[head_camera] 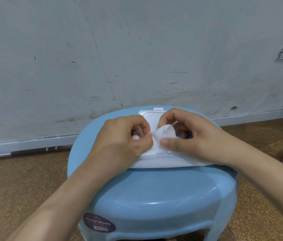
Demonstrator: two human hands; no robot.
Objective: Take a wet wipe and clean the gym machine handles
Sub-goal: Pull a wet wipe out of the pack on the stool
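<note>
Early stage: both hands pinch a wet wipe (161,136) at the opened pack (154,159) on the blue stool (154,197); left hand (126,136), right hand (189,134). No machine handles in view; cleaning remains.

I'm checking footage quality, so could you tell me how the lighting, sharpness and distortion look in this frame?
Head view: soft, even light; small glare on the blue stool; wide-angle bend in the baseboard; both hands, left hand and right hand, and the wet wipe slightly soft; stool sticker blurred.
</note>
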